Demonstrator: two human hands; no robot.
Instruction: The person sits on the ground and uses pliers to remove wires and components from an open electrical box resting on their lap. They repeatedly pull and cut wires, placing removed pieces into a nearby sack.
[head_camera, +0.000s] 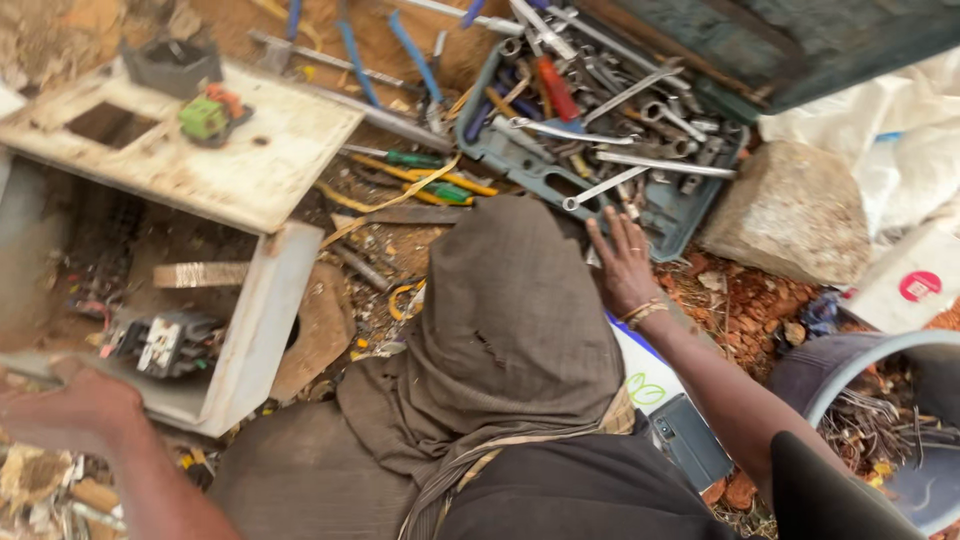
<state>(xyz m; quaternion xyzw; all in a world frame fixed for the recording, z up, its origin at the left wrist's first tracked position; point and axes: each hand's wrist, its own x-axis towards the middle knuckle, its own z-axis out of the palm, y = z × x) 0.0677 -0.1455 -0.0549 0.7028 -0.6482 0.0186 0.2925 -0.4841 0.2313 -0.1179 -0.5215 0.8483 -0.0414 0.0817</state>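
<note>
Spanners (640, 110): bright glossy metal; tool tray (690, 215): dull plastic; cloth (510, 320): matt woven; stone block (790, 215): rough

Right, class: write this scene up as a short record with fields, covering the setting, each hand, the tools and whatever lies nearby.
Setting: outdoors, on reddish dirt ground
Left hand: rests on the edge of an opened white metal box with wiring inside
Right hand: fingers spread, reaching to the rim of the tool tray
Tool tray: grey-blue, full of spanners
Loose tools: screwdrivers on the ground
Lap: brown cloth
Nearby: stone block, bucket of scrap
</note>
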